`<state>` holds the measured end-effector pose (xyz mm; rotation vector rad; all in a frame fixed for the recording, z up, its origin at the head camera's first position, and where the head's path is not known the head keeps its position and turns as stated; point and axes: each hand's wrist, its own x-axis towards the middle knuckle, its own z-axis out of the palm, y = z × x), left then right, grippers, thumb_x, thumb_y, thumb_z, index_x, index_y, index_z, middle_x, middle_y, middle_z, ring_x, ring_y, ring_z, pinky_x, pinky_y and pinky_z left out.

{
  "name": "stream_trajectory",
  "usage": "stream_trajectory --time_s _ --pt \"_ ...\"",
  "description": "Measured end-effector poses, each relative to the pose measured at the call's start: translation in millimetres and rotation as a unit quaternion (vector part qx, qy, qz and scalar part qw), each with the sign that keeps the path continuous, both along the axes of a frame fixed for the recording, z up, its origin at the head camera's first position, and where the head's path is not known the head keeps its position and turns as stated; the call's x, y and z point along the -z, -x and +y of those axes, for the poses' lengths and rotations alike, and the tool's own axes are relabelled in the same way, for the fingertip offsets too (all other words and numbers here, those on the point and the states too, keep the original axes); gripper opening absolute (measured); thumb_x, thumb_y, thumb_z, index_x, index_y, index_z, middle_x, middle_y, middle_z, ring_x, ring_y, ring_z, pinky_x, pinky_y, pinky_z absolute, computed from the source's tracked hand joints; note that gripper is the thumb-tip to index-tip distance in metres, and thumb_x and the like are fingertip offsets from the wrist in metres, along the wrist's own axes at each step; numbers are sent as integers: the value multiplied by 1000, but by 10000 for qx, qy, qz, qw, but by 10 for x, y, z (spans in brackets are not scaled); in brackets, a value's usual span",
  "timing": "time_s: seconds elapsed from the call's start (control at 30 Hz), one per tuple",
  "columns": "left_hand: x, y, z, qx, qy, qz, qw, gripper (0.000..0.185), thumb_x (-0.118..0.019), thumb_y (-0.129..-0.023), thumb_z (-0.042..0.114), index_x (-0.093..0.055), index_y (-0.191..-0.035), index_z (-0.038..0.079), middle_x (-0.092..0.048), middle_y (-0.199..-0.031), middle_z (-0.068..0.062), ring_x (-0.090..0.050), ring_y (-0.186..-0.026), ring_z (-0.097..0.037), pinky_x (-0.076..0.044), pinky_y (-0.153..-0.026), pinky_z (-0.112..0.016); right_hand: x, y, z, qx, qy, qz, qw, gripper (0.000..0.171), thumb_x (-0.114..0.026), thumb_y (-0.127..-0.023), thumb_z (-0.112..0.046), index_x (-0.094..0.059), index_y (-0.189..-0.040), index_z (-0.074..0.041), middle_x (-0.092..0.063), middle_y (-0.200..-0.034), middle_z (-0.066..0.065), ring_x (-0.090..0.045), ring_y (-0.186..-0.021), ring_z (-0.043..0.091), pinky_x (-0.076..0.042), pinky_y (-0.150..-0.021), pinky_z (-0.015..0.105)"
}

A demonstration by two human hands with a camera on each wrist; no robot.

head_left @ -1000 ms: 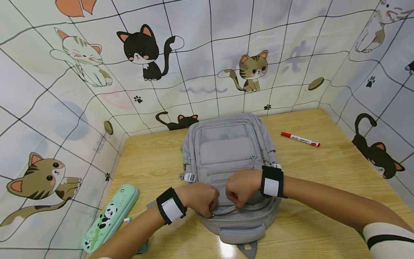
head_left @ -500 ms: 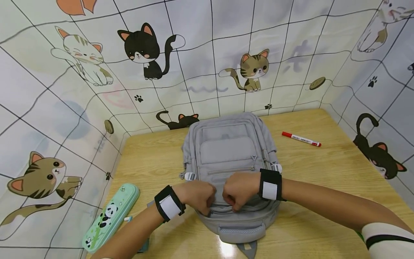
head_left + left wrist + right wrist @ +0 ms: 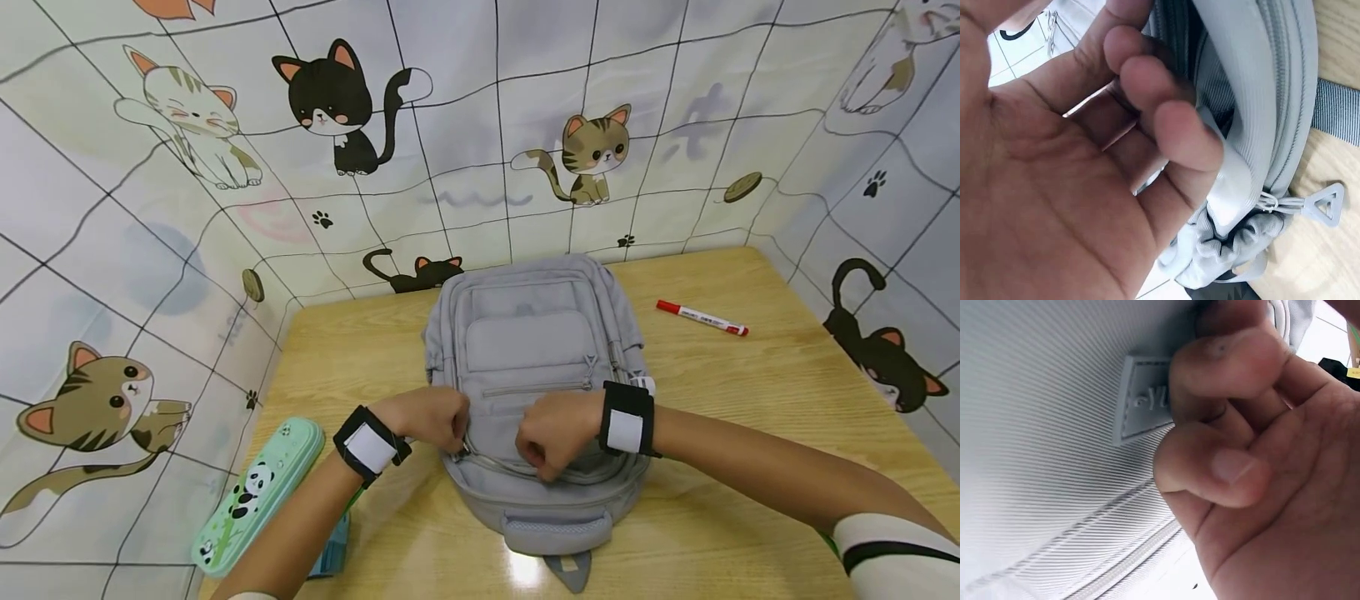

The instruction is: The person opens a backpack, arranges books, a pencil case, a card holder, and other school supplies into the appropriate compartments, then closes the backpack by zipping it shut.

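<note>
A grey backpack (image 3: 528,342) lies flat, its carry handle towards the person. At its left side my left hand (image 3: 429,415) pinches a zipper pull by the curved zipper (image 3: 498,468). In the left wrist view, the curled fingers of this hand (image 3: 1079,162) hide the pull, and the backpack's parted fabric (image 3: 1241,81) shows beside them. My right hand (image 3: 558,429) grips the bag's fabric near the middle of the zipper. In the right wrist view, its fingers curl beside a stitched label (image 3: 1144,403) with raised lettering.
A mint pencil case (image 3: 251,500) with pandas lies at the left of the wooden table (image 3: 750,417), and a blue object (image 3: 330,554) is partly behind the left forearm. A red and white marker (image 3: 702,317) lies right of the bag. A cat-patterned sheet (image 3: 465,150) encloses the back and sides.
My left hand has moved left and away from the person along the zipper, to the bag's left side. My right hand stays at nearly the same place. The view has tilted slightly.
</note>
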<state>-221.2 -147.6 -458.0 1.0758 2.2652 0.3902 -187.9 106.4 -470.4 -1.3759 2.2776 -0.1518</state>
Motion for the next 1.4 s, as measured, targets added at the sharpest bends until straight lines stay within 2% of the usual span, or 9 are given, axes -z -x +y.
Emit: stream_trajectory --time_s 0.17,0.27,0.47,0.7,0.87,1.03,1.2,1.4 --pt "-28 32 -10 7 -93 -106 9999 19 -78 -83 7 -66 -73 18 -53 -64 13 -45 -57 -2 -36 -55 -20 60 24 -100 67 574 105 9983 34 -78 -93 -52 -65 -70 -30 -55 -62 -22 -48 -53 -4 -40 -53 15" --pt "-28 44 -14 70 -132 -165 9998 18 -78 -85 7 -66 -77 18 -55 -66 12 -46 -58 -2 -38 -56 -20 114 25 -160 -85 728 260 9970 34 -76 -97 -49 -63 -72 -29 -53 -63 -21 -46 -53 -4 -38 -53 15" --pt "-71 66 -43 30 -203 -207 9996 16 -75 -85 2 -67 -78 14 -57 -69 9 -47 -59 -4 -39 -57 -20 67 1 -204 -472 681 152 9964 32 -78 -97 -34 -61 -73 -23 -50 -64 -16 -44 -55 -3 -35 -54 15" --pt "-71 222 -144 -219 -298 37 9993 16 -71 -89 -2 -69 -80 11 -59 -69 6 -48 -58 -5 -40 -56 -21 6 -54 -235 -750 546 149 9956 29 -79 -95 -32 -64 -72 -23 -50 -63 -18 -42 -54 -3 -34 -54 14" --pt "-32 282 -185 -209 -421 39 9989 15 -70 -91 1 -71 -80 12 -61 -70 7 -49 -58 -4 -41 -57 -21 10 -83 -253 -735 480 164 9960 27 -79 -94 -32 -65 -73 -24 -52 -64 -18 -43 -54 -3 -35 -54 14" --pt "-17 350 -205 -216 -512 250 9981 16 -70 -93 3 -71 -80 14 -63 -72 6 -50 -60 -4 -43 -58 -22 19 -84 -252 -734 490 239 9958 27 -80 -94 -32 -65 -72 -24 -53 -64 -18 -43 -54 -4 -35 -54 14" --pt "-26 434 -203 -134 -534 416 9976 15 -69 -93 4 -72 -81 13 -64 -72 6 -50 -60 -3 -43 -58 -21 20 -92 -251 -805 486 287 9952 28 -79 -94 -33 -64 -72 -25 -51 -63 -19 -43 -54 -4 -35 -55 14" --pt "-61 529 -189 -280 -477 423 9976 12 -70 -92 4 -73 -83 12 -66 -74 5 -52 -61 -5 -44 -60 -22 12 -111 -251 -786 457 298 9954 29 -80 -94 -33 -65 -72 -25 -52 -63 -18 -43 -55 -4 -35 -55 15"
